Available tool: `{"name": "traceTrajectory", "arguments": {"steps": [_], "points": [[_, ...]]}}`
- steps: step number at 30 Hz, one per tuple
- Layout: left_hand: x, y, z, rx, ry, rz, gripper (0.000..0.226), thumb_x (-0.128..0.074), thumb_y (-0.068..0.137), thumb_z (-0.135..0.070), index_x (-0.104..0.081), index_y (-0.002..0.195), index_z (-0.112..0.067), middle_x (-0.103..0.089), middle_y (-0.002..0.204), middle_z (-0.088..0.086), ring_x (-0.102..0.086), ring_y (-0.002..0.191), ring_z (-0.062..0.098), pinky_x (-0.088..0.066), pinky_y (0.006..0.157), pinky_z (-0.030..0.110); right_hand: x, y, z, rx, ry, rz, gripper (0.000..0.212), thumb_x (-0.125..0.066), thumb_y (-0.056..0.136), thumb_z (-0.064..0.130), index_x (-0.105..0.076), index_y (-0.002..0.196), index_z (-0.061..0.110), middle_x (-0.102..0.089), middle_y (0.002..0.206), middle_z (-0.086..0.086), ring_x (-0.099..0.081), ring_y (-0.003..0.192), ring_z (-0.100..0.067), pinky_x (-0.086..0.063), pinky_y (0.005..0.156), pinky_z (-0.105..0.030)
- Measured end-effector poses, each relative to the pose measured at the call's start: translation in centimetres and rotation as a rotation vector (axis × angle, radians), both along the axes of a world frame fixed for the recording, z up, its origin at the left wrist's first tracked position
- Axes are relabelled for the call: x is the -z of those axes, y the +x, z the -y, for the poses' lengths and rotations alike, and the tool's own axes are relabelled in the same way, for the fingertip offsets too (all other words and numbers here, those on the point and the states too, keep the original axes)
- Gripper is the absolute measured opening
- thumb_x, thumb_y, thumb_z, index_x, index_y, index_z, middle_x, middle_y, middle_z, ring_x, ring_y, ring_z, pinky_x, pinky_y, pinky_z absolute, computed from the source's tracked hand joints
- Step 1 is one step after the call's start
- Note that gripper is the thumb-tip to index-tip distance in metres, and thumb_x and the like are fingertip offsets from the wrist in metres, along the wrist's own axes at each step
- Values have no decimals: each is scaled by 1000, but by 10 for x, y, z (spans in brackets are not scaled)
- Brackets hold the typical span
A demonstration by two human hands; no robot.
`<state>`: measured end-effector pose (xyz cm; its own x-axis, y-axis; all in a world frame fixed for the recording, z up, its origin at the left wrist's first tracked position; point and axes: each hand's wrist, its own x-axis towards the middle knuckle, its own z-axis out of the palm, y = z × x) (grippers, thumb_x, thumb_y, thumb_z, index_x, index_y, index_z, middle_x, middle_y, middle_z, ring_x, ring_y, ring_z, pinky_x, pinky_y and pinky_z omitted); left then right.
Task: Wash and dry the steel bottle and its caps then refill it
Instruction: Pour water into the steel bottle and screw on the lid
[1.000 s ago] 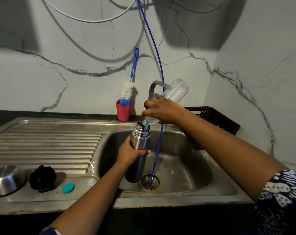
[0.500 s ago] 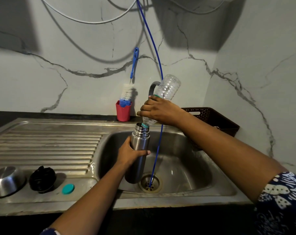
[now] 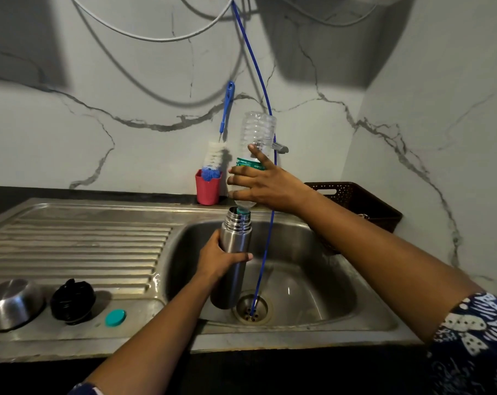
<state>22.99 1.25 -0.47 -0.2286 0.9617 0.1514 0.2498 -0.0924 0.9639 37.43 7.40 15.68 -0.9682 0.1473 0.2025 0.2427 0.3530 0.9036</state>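
Observation:
My left hand (image 3: 218,256) grips the steel bottle (image 3: 232,266) upright over the sink basin (image 3: 307,277), its threaded mouth uncapped. My right hand (image 3: 265,185) holds a clear plastic bottle (image 3: 257,138) upside down, almost vertical, with its neck set into the steel bottle's mouth. On the drainboard at the left lie the steel cup cap (image 3: 12,303), the black inner cap (image 3: 72,302) and a small teal cap (image 3: 115,317).
A blue hose (image 3: 265,223) hangs down from above into the drain (image 3: 253,310), just right of the steel bottle. A red cup (image 3: 208,188) with a bottle brush (image 3: 217,158) stands at the wall. A dark basket (image 3: 364,203) sits at the back right.
My right hand has tipped the plastic bottle from a slant to nearly straight up. The steel bottle and my left hand have stayed in place.

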Motion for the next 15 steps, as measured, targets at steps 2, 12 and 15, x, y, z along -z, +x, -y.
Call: {"name": "traceTrajectory", "arguments": {"steps": [2, 12, 15], "points": [[0, -1, -1, -11, -2, 5, 70, -91, 55, -20, -54, 115, -25, -61, 107, -4, -59, 100, 16, -47, 82, 28, -3, 4, 0, -14, 35, -60, 61, -80, 69, 17, -56, 124, 30, -56, 133, -2, -45, 131, -26, -2, 109, -62], [2, -2, -3, -8, -3, 7, 74, -92, 53, -21, -52, 116, -27, -61, 111, -3, -59, 101, 16, -48, 85, 30, -2, 8, -1, -78, 50, -152, 59, -77, 72, 15, -56, 126, 27, -58, 131, -4, -48, 128, -28, -6, 110, -58], [2, -2, -4, -14, -12, 12, 76, -92, 53, -22, -53, 118, -27, -62, 111, -3, -59, 103, 17, -49, 86, 32, 3, 8, -1, -58, 34, -96, 57, -73, 75, 13, -55, 127, 27, -57, 132, -3, -47, 129, -27, -10, 110, -58]]}}
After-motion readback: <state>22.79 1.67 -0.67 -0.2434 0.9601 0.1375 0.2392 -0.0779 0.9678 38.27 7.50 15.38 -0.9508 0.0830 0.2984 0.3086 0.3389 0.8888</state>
